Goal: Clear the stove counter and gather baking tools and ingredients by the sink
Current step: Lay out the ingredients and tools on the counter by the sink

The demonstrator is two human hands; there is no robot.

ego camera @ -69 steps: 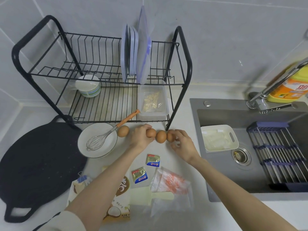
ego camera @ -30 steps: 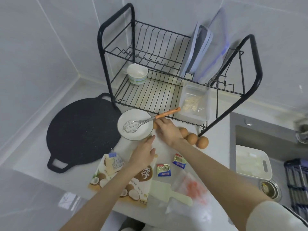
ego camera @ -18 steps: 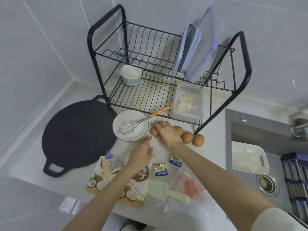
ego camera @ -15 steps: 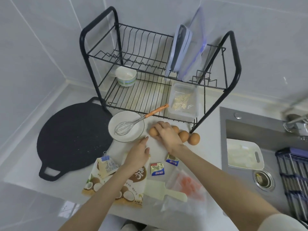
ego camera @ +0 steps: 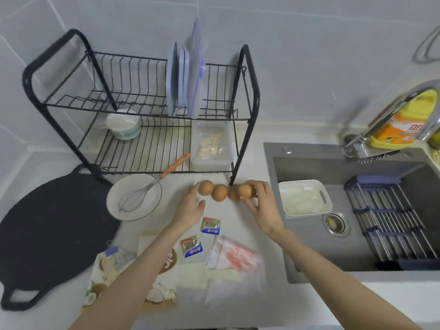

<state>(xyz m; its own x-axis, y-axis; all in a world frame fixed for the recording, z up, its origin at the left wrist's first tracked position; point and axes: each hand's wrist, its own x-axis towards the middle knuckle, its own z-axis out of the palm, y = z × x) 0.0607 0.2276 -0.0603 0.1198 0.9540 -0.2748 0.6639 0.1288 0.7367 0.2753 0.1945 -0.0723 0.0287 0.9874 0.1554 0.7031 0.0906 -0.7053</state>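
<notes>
The right grip (ego camera: 263, 206) pinches the rightmost egg (ego camera: 245, 190) in a row of four eggs (ego camera: 220, 192) on the counter (ego camera: 238, 221). The left grip (ego camera: 189, 209), fingers relaxed, touches the leftmost egg (ego camera: 206, 187). The row lies below the dish rack (ego camera: 256, 103), beside the sink (ego camera: 333, 167).

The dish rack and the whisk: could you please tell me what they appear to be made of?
The dish rack looks like black-coated metal wire: thin rigid bars, matte tubular frame. The whisk has shiny, steel-looking wires; its orange handle is probably plastic or silicone, too blurred to tell.
</notes>
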